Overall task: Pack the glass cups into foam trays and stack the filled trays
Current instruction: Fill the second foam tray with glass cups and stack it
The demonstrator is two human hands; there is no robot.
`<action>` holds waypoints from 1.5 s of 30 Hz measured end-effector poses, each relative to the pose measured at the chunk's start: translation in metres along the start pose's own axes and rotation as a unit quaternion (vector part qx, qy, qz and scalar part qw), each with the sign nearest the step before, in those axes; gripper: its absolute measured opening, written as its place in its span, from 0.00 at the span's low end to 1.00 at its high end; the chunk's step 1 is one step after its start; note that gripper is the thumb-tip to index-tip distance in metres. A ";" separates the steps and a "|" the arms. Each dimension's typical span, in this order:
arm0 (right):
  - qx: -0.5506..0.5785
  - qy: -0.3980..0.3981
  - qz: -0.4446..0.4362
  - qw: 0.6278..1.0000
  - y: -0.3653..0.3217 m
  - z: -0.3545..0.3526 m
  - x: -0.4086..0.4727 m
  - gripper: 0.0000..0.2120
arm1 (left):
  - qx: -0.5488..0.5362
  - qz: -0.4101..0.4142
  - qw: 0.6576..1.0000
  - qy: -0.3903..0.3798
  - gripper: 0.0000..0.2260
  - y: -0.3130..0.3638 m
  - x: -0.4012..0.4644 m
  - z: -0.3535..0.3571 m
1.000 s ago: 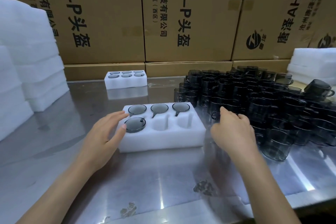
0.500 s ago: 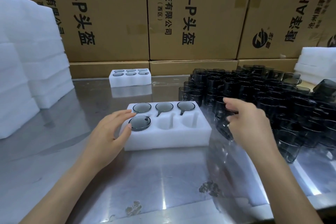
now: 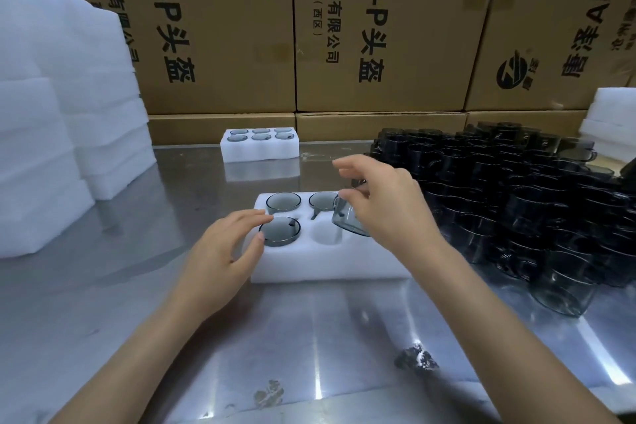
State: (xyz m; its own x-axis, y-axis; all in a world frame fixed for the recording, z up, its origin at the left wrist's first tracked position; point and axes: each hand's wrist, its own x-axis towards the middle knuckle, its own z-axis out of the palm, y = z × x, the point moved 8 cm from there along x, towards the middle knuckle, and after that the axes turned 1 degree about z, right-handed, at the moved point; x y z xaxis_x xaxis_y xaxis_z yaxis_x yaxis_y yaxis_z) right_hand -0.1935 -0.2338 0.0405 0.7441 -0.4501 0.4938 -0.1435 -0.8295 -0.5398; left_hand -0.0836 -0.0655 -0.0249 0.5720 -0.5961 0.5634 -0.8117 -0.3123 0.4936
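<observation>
The right hand point(image 3: 389, 206) hid the back right slot of the near foam tray point(image 3: 327, 262); the pile of glass cups point(image 3: 533, 203) ran off the right edge; the far cups blurred together.

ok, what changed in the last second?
The right hand took a glass cup from the cup pile and carried it left, over the near foam tray. The left hand stays at the tray's left end; the filled tray is unmoved.

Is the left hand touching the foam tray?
Touching. The head view shows the left hand resting its fingers on the tray's left end, beside a packed cup.
</observation>
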 end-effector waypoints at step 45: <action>0.108 -0.013 0.079 0.991 0.049 0.033 -0.011 0.23 | 0.034 -0.009 0.999 -0.005 0.25 -0.003 0.001 0.009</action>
State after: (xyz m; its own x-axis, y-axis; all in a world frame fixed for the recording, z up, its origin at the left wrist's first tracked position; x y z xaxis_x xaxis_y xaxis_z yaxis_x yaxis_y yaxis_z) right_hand -0.1871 -0.2586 -0.0131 0.7410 -0.5569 0.3752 -0.1183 -0.6583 -0.7434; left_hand -0.0810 -0.0718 -0.0316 0.5860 -0.5970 0.5479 -0.8075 -0.3733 0.4568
